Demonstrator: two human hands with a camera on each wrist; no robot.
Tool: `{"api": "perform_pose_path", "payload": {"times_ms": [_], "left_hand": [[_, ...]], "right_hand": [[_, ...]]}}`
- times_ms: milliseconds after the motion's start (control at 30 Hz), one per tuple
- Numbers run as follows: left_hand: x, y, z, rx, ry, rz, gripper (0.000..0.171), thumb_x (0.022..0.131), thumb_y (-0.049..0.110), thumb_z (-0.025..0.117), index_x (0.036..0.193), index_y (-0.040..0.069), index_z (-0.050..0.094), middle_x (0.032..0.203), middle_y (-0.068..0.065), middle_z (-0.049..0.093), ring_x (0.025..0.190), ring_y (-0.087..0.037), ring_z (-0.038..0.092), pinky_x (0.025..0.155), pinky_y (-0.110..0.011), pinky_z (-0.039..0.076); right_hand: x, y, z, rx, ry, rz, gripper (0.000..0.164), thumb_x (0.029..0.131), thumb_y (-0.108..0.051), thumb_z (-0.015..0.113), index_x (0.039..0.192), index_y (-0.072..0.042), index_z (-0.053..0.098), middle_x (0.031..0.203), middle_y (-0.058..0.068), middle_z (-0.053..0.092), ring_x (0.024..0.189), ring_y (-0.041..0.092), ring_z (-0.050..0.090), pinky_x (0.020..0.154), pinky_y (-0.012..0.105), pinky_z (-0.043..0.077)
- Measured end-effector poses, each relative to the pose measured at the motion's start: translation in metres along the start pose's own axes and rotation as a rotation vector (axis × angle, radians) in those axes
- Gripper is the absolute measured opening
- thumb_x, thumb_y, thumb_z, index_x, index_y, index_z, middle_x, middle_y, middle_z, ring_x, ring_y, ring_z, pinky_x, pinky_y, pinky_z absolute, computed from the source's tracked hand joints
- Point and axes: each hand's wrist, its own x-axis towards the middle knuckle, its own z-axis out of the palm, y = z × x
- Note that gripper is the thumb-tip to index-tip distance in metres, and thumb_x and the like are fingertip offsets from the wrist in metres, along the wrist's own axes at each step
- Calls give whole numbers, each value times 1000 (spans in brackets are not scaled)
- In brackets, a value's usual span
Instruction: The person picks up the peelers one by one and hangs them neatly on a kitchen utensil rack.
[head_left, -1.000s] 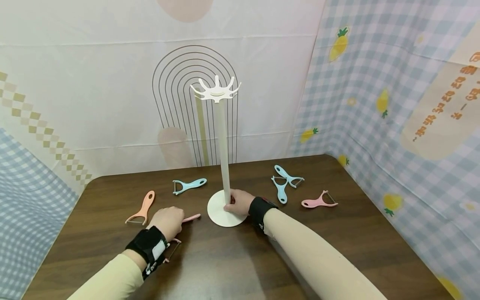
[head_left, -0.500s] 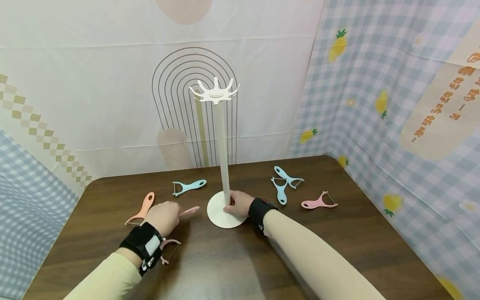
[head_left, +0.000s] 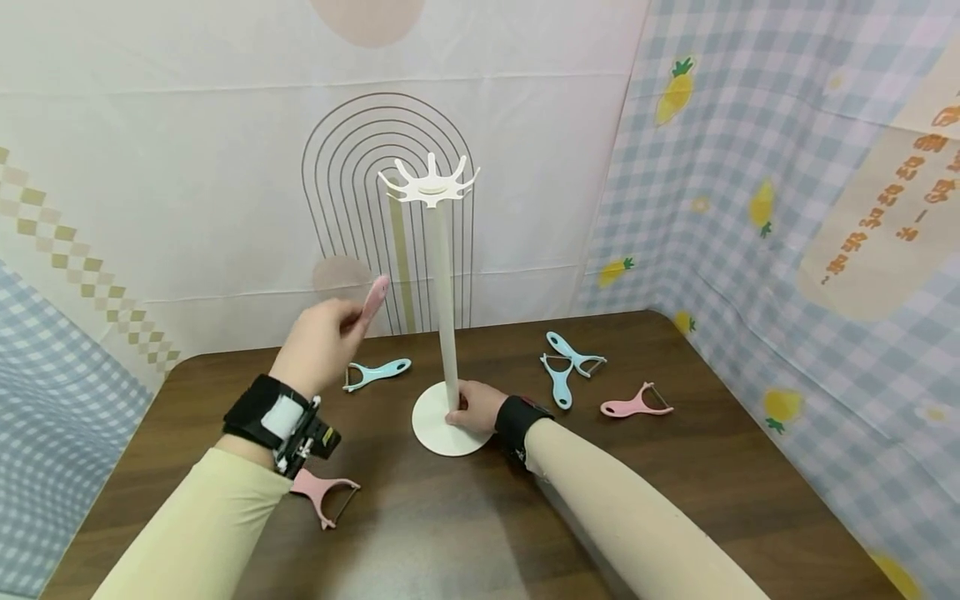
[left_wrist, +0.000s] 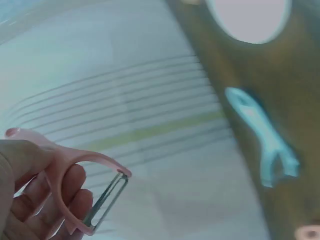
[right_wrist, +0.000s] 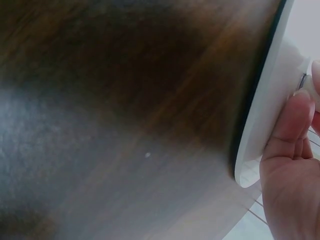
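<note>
Two hands are in use at a brown table (head_left: 420,542). Left hand (head_left: 318,346): fingers closed on a pink peeler (head_left: 372,302), thumb laid against its body, the remaining fingers curled behind it. The held peeler is in the air above the table, to the left of the white stand (head_left: 446,308) and apart from it; its handle end points upward and to the right. The left wrist view shows the metal blade (left_wrist: 104,197) extending clear of the thumb.

Right hand (head_left: 480,406): thumb and fingers closed around the foot of the post, low over the round base (head_left: 433,429). The stand is upright on the table; a ring of curved hooks (head_left: 432,190) forms its top.

Loose peelers on the table: one blue peeler (head_left: 381,372) lies beyond the left hand; a second pink peeler (head_left: 321,485) lies beside the left wristband (head_left: 258,412), which partly covers its handle; a blue pair (head_left: 576,357) lies to the right of the stand, blade end against blade end; a third pink peeler (head_left: 633,407) lies right of that pair, apart. One white cloth (head_left: 540,167) hangs behind the table.
</note>
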Motion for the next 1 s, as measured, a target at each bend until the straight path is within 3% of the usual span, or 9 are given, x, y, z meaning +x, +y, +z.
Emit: {"api": "perform_pose_path", "payload": {"times_ms": [67,233,433,767,1000], "left_hand": [[10,10,-9,-55,33,15,17,97,15,58,101,3,70,88,-10,66,75,-23,58,70,-41,47],[30,35,-24,-192,139,4,18,98,15,55,104,4,67,91,-8,68,75,-19,56,65,-34,44],[45,60,-28,-349,248,20,21,99,17,55,112,4,66,90,-6,70,72,-16,58,63,-27,42],[69,82,-38,-391,212,38,23,99,18,55,116,6,64,98,-4,69,85,-11,62,74,-27,47],[82,92,-40,-436,193,69,19,98,15,57,111,3,64,98,-6,68,88,-15,62,76,-26,47]], "right_hand": [[-1,-1,0,-6,-3,3,32,90,-16,70,117,-4,59,102,7,64,93,17,57,87,34,45],[-3,-2,-1,-5,-6,-4,28,90,-16,70,113,-5,59,95,5,62,88,16,55,83,32,45],[0,4,0,2,-2,-49,24,89,-15,71,107,-5,59,87,2,60,81,14,54,76,28,44],[8,14,5,13,-4,-41,24,88,-18,70,106,-7,58,84,1,59,78,15,54,73,30,45],[9,13,4,7,-11,-18,26,89,-18,70,108,-7,58,84,1,60,79,15,55,74,29,44]]}}
